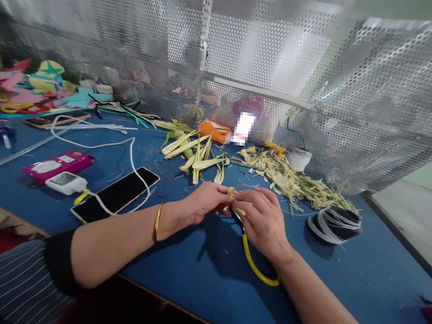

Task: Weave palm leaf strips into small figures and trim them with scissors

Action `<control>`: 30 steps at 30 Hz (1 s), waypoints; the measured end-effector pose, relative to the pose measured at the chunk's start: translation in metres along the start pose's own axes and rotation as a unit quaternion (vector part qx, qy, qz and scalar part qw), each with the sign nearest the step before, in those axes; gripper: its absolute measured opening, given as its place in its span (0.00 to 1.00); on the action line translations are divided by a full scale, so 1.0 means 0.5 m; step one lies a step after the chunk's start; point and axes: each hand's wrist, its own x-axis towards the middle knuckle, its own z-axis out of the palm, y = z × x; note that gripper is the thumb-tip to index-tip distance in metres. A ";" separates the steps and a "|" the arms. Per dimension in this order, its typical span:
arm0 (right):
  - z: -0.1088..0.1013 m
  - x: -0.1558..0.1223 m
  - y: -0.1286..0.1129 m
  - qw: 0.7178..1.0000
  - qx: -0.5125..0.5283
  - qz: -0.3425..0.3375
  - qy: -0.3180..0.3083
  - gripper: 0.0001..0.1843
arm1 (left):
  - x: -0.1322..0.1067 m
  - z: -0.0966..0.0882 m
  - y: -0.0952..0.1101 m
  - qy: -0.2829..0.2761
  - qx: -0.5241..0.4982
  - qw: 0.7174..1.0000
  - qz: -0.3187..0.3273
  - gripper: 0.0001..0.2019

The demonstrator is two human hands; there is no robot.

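Note:
My left hand [206, 202] wears a gold bangle and pinches a small curled piece of pale yellow dried husk [231, 192] between thumb and fingers. From the other side, the fingertips of my right hand [258, 217] close on the same piece. A pale strip end shows below the fingers. Yellow-handled scissors [252, 260] extend from under my right palm; their blades are mostly hidden, and I cannot tell whether they lie on the table or are in that hand. Just beyond my hands lie long pale husk leaves [197, 155] on the blue table [190, 266].
Dried plant scraps [291, 177] and a white ribbon roll [334, 224] lie to the right. On the left are a black-screened phone [117, 196], a white cable [87, 145], and a magenta device [57, 164]. A perforated screen [265, 49] with a lit phone [244, 126] stands behind.

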 end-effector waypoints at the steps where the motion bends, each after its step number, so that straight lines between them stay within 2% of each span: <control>1: 0.001 0.000 -0.002 0.999 0.025 0.035 0.010 0.08 | -0.001 0.001 0.001 0.003 0.012 1.000 0.015 0.03; 6: 0.003 0.000 -0.010 0.968 0.127 0.216 0.016 0.09 | -0.006 -0.001 0.004 -0.038 0.056 0.997 0.034 0.04; 10: 0.006 0.000 -0.005 0.939 0.151 0.308 0.009 0.10 | -0.009 -0.001 0.002 -0.069 0.085 0.993 0.044 0.06; 16: 0.014 -0.002 0.000 0.915 0.169 0.366 -0.002 0.09 | -0.003 0.000 -0.007 -0.081 0.133 0.983 0.100 0.05; 22: 0.025 -0.003 -0.002 0.869 0.224 0.440 -0.033 0.15 | 0.001 -0.006 -0.019 -0.020 0.262 0.954 0.143 0.06; 24: 0.031 -0.005 0.000 0.858 0.242 0.452 -0.033 0.16 | 0.000 -0.002 -0.022 -0.013 0.232 0.963 0.139 0.05; 27: 0.034 -0.007 0.002 0.841 0.268 0.469 -0.033 0.17 | -0.003 0.007 -0.021 0.009 0.137 0.986 0.090 0.07; 30: 0.021 -0.004 0.003 0.851 0.249 0.460 -0.045 0.15 | -0.002 0.011 -0.014 0.046 0.068 0.996 0.039 0.08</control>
